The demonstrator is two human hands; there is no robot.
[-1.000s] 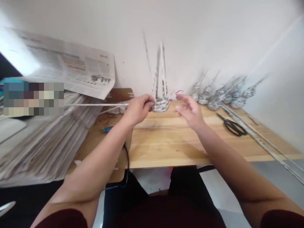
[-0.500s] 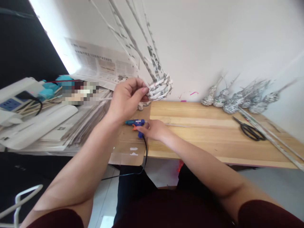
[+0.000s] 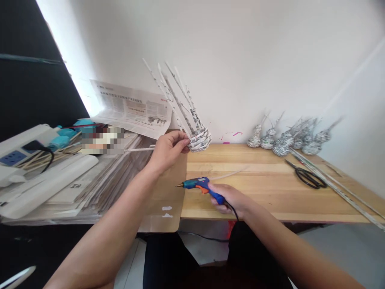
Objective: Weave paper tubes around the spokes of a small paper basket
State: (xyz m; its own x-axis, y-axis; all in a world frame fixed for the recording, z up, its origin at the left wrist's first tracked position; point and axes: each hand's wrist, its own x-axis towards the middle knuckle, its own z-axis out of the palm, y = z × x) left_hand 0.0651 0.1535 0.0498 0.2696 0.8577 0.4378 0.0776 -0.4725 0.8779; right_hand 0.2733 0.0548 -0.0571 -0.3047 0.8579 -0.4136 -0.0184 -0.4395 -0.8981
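Note:
My left hand (image 3: 171, 148) pinches the edge of a small woven newspaper basket (image 3: 201, 139), its base rounded and several long paper rods sticking up and leaning left. One more paper rod (image 3: 141, 149) runs out to the left from behind that hand. Lower and to the right, my right hand (image 3: 230, 198) is closed around the handle of a blue hot glue gun (image 3: 200, 183) with an orange trigger. Its nozzle points left, above the cardboard, apart from the basket. A glue stick (image 3: 230, 173) trails from its back, and a black cord hangs from the handle.
Several woven newspaper gourd shapes (image 3: 282, 145) stand along the wall at right. Black scissors (image 3: 309, 176) and long paper rods (image 3: 333, 188) lie before them. Cardboard (image 3: 162, 192) covers the table's left part. Stacked newspapers (image 3: 117, 180), a power strip (image 3: 36, 140) and an open newspaper sheet (image 3: 132, 106) are at left.
My right hand has lifted the glue gun off the cardboard and brought it right and nearer to me. The basket has come lower in view, still in my left hand.

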